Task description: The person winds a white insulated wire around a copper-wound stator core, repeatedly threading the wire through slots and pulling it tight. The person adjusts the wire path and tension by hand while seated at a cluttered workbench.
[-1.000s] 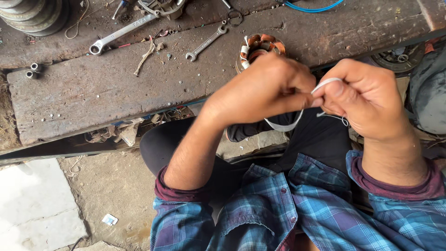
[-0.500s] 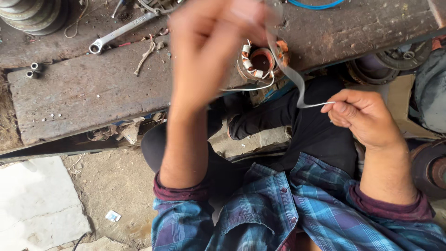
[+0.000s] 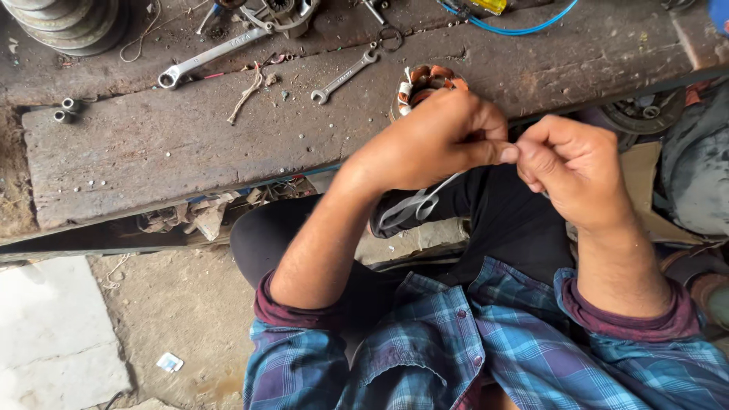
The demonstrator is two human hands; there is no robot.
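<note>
White tape strip [image 3: 416, 203] hangs lower left from pinched fingertips; left hand [image 3: 425, 140] and right hand [image 3: 573, 171] both clamp it, touching at frame centre.

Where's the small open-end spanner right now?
Head view: the small spanner lies on the wooden bench, upper middle, just left of the copper-wound stator and the left hand, below-right of the larger spanner.

Both hands' fingers [image 3: 507, 152] pinch a pale strip [image 3: 419, 203] above the workbench [image 3: 152, 152].
</note>
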